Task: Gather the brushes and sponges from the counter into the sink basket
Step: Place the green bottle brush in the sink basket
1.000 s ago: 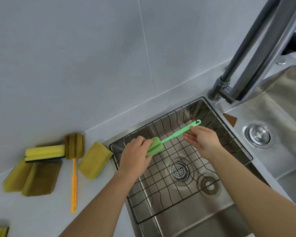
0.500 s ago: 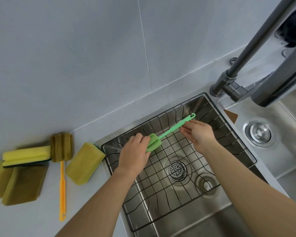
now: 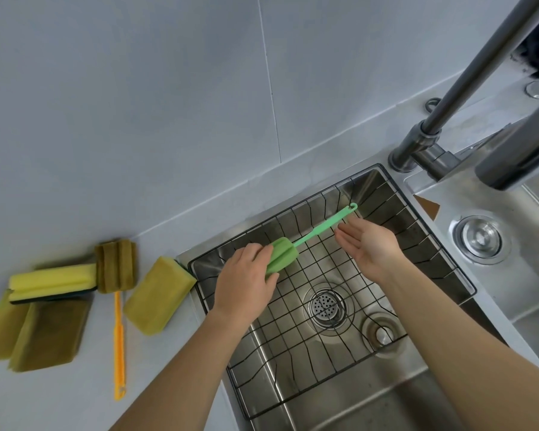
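glossy steel sink (image 3: 349, 396), black wire basket (image 3: 293, 362)

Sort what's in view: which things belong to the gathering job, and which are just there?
Job: green brush held by left hand; orange brush; yellow sponges on counter; wire basket.
Just there: faucet, sink drain, second drain plug.

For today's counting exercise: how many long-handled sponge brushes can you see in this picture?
2. The green sponge brush is over the wire sink basket, held by the left hand. The orange-handled sponge brush lies on the counter among the sponges. Others may be out of frame.
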{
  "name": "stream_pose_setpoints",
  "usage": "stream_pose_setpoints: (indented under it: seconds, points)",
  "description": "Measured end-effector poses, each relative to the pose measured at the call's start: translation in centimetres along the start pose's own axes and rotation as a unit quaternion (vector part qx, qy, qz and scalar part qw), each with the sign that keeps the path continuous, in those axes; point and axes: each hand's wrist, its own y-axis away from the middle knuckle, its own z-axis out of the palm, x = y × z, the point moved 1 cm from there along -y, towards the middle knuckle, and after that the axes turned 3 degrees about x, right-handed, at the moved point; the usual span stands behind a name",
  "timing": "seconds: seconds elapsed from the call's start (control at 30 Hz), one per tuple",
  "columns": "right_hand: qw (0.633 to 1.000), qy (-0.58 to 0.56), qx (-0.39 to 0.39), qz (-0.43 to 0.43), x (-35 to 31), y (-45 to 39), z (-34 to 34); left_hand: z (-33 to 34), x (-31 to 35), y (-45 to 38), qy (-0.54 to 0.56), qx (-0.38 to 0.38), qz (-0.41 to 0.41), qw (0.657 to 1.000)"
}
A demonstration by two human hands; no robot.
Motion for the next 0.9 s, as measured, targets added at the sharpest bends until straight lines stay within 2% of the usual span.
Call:
stream_pose_setpoints:
  seconds: [0.27,0.67,0.9]
  points:
    - [1.000,0.009,-0.002,0.001,0.0,0.0,0.6,-0.3,0.0,-0.7,0.026,-0.005,-0.012,1.000]
    - [0.999,0.035,-0.019,-0.013,-0.7,2.2,0.2,-1.9,-0.2,0.2,-0.007,-0.010,-0.011,1.000]
    - [0.988,0.137,-0.056,-0.042,-0.7,5.6,-0.4,-4.7,-0.9,4.0,0.057,0.010,-0.059,0.997]
